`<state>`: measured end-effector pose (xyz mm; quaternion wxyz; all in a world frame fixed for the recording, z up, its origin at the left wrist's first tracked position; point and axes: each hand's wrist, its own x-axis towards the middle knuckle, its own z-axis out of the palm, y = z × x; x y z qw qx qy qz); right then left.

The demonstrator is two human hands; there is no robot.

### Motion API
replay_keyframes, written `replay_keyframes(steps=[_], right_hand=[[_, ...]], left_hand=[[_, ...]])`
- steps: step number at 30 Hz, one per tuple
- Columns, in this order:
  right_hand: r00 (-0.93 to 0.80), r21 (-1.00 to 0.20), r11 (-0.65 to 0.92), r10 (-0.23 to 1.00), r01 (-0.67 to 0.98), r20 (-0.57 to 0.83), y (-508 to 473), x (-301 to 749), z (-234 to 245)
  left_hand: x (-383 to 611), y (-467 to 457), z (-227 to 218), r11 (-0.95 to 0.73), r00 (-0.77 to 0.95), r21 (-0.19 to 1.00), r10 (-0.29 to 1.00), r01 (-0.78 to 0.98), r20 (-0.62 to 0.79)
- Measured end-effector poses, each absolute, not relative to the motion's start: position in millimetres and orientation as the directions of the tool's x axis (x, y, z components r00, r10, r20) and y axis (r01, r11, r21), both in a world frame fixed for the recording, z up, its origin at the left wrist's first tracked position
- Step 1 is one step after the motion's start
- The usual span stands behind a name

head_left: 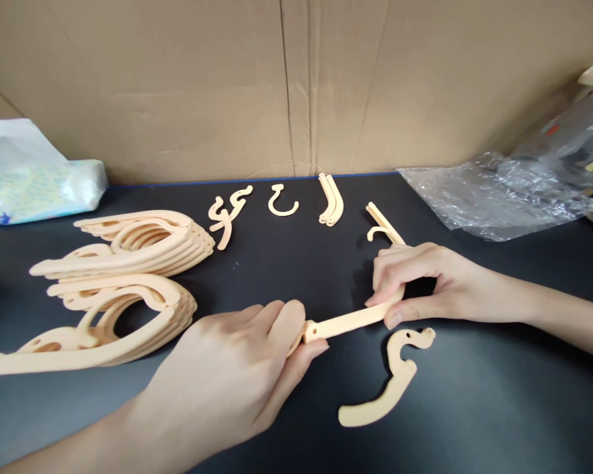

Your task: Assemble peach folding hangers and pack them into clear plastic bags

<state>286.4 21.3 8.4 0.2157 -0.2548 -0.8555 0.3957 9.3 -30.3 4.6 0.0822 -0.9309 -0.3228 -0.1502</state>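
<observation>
Both hands grip one pale wooden strip [348, 321] just above the black table [286, 276]. My left hand [237, 375] pinches its left end with thumb and fingers closed. My right hand [415, 280] is closed on its right end, where the piece continues up past the fingers [383, 222]. A curved hook-shaped wooden piece [388, 385] lies flat just below the strip, touching neither hand.
Two stacks of large curved wooden cut-outs [123, 283] lie at the left. Small wooden hooks [230, 210], [282, 201] and curved strips [330, 199] lie along the back. A cardboard wall [296, 85] stands behind. Clear plastic bag [504, 191] at right; tissue pack [34, 187] at left.
</observation>
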Motion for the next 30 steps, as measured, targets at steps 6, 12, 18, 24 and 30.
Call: replay_keyframes(steps=[6,12,18,24,30], right_hand=[[-0.784,-0.794,0.543,0.604,0.274,0.143,21.2,285.5,10.8],[-0.789,-0.795,0.537,0.602,0.283,0.126,21.4,286.5,10.9],[-0.788,-0.788,0.537,0.605,0.301,0.111,21.0,286.6,11.6],[-0.770,-0.776,0.549,0.624,0.310,0.133,20.3,287.0,9.3],[-0.760,-0.789,0.532,0.636,0.306,0.134,19.2,288.1,9.1]], left_hand=[[8.9,-31.4,9.8,-0.780,0.760,-0.118,0.546,0.615,0.351],[9.8,-32.4,7.7,-0.758,0.756,-0.185,0.531,0.625,0.383],[9.2,-33.3,6.2,-0.763,0.773,-0.212,0.516,0.611,0.370],[10.4,-32.3,5.9,-0.783,0.773,-0.182,0.495,0.595,0.398],[10.5,-30.6,7.5,-0.813,0.798,-0.173,0.462,0.555,0.387]])
